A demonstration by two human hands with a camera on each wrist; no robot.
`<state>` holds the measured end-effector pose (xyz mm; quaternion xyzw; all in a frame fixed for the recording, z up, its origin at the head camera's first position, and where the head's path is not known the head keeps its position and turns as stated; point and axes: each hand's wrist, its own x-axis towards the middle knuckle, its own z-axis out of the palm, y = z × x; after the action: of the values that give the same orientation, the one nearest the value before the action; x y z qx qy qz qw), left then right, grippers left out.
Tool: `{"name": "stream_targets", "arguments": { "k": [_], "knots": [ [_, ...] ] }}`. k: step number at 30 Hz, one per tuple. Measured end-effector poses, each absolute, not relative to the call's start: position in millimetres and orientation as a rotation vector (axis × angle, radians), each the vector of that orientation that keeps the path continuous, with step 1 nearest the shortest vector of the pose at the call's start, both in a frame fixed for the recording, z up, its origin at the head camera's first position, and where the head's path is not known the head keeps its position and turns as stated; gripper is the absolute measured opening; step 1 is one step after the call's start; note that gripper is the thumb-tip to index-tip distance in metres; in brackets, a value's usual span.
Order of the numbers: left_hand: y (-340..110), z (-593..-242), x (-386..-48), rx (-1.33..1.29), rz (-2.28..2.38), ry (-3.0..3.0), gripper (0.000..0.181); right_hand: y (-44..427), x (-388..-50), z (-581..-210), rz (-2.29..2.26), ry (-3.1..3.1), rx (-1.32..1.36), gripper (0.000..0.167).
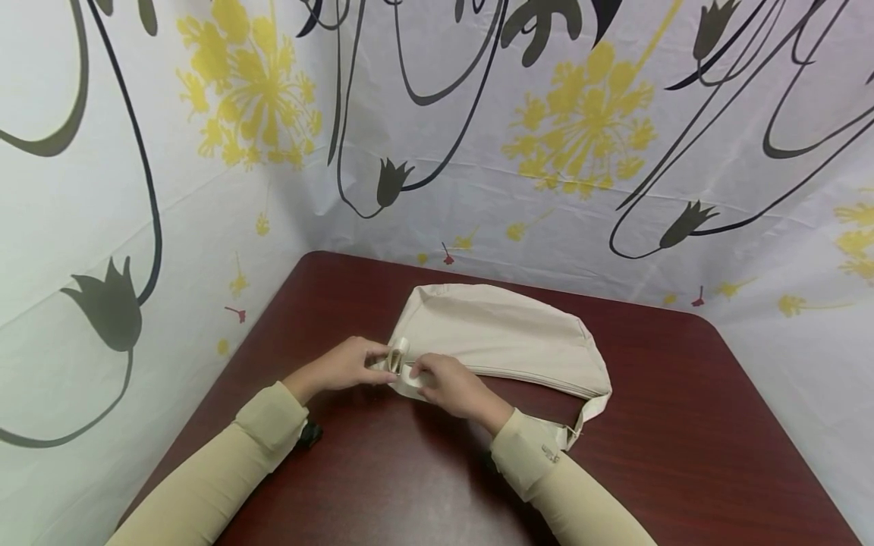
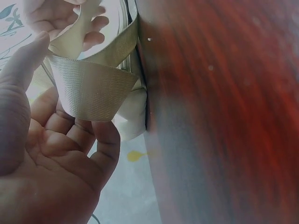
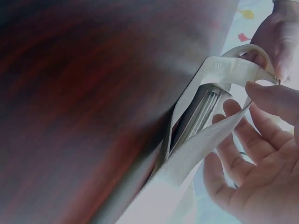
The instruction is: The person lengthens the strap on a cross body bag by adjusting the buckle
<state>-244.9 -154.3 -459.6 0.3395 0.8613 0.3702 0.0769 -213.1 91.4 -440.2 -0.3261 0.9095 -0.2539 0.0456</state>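
A cream cloth bag [image 1: 505,326] lies on the table with its zipper [image 3: 203,114] along the near edge. At the bag's left end, my left hand [image 1: 344,368] pinches the webbing strap [image 2: 88,91] by a small metal buckle [image 1: 394,361]. The strap bends into a loop above the left palm. Close beside it, my right hand [image 1: 454,387] pinches another stretch of the strap between thumb and fingers. In the right wrist view, the right thumb presses the strap near the left hand [image 3: 282,46]. The buckle is partly hidden by the fingers.
The dark red wooden table [image 1: 683,425] has rounded far corners. White cloth walls [image 1: 464,136] with printed flowers stand close around its back and sides. The strap's other end [image 1: 590,413] joins the bag at the right and passes under the right forearm.
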Motion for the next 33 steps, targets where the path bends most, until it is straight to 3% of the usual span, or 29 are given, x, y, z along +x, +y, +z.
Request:
{"name": "stream_targets", "arguments": {
  "k": [16,33],
  "knots": [
    [-153.2,-455.5,-242.1,1.014,1.091,2.584,0.052,91.8,-213.2,-440.1,-0.898,2.746,-0.966,0.021],
    [-153.0,-455.6,-243.1,1.037,1.1,2.567,0.049,88.2,-213.8,-437.0,-0.948,2.759,-1.028,0.017]
  ]
}}
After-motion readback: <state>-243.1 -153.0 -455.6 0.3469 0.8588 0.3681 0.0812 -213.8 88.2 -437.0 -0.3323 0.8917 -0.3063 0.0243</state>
